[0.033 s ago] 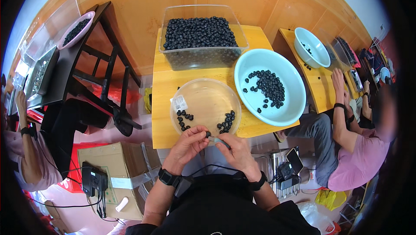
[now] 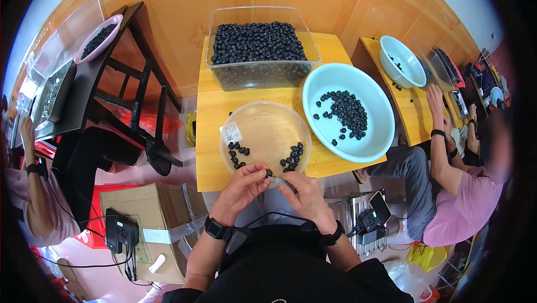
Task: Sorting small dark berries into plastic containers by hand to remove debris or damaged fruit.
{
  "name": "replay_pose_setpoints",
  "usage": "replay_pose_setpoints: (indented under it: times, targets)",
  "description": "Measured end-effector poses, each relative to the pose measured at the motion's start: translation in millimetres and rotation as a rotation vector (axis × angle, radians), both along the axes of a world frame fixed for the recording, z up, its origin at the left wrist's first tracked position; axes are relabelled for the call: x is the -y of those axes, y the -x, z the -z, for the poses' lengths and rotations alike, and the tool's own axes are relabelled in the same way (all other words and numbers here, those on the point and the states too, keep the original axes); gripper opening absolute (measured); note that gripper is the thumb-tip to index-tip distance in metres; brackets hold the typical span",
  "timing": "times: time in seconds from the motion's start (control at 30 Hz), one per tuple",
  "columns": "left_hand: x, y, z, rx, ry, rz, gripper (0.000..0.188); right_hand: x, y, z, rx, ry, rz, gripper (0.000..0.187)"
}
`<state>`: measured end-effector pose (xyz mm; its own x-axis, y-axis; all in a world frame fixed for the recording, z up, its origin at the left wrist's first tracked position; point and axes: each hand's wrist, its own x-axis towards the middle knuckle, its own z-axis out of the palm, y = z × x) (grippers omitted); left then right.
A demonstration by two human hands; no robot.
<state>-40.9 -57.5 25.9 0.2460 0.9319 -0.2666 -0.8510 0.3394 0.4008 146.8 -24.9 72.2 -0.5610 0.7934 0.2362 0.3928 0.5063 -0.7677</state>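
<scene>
My left hand (image 2: 241, 186) pinches a dark berry (image 2: 269, 173) at the near rim of a clear round dish (image 2: 267, 119). My right hand (image 2: 306, 192) grips a small grey tool (image 2: 282, 181) whose tip meets that berry. The dish holds two small clusters of berries, one at the left (image 2: 239, 155) and one at the right (image 2: 293, 156). To its right stands a light blue basin (image 2: 369, 135) with a loose heap of berries. Behind both, a clear rectangular tub (image 2: 258, 74) is full of berries. All of them rest on a yellow wooden table (image 2: 211, 118).
A second table (image 2: 411, 113) at the right carries a smaller blue basin (image 2: 411, 68), where a person in a pink top (image 2: 464, 202) sits. A black stand (image 2: 100, 96) at the left bears a pink dish of berries (image 2: 98, 37). A cardboard box (image 2: 156, 222) sits on the floor.
</scene>
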Motion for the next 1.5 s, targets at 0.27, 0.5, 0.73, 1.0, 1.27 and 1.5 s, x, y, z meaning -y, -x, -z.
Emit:
replay_pose_setpoints:
  times: [0.27,0.5,0.73,1.0,1.27,1.5]
  targets:
    - [1,-3,0,0.040,-0.015,0.055,0.014,-1,3,-1,-0.017,-0.044,0.026,0.015]
    - [1,-6,-1,0.056,-0.029,0.048,0.013,-2,3,-2,0.007,-0.087,0.011,0.015]
    - [3,-5,1,0.046,0.010,0.042,0.013,-3,3,-1,0.002,-0.061,0.027,0.015]
    - [12,-1,-23,0.135,-0.116,0.139,0.014,-28,-15,16,0.036,0.017,0.254,0.017]
    - [11,2,-12,0.070,0.022,-0.010,0.015,-7,4,-7,-0.080,0.013,0.034,0.014]
    - [10,-2,-14,0.091,-0.003,-0.030,0.016,-4,8,-11,-0.050,-0.041,-0.041,0.013]
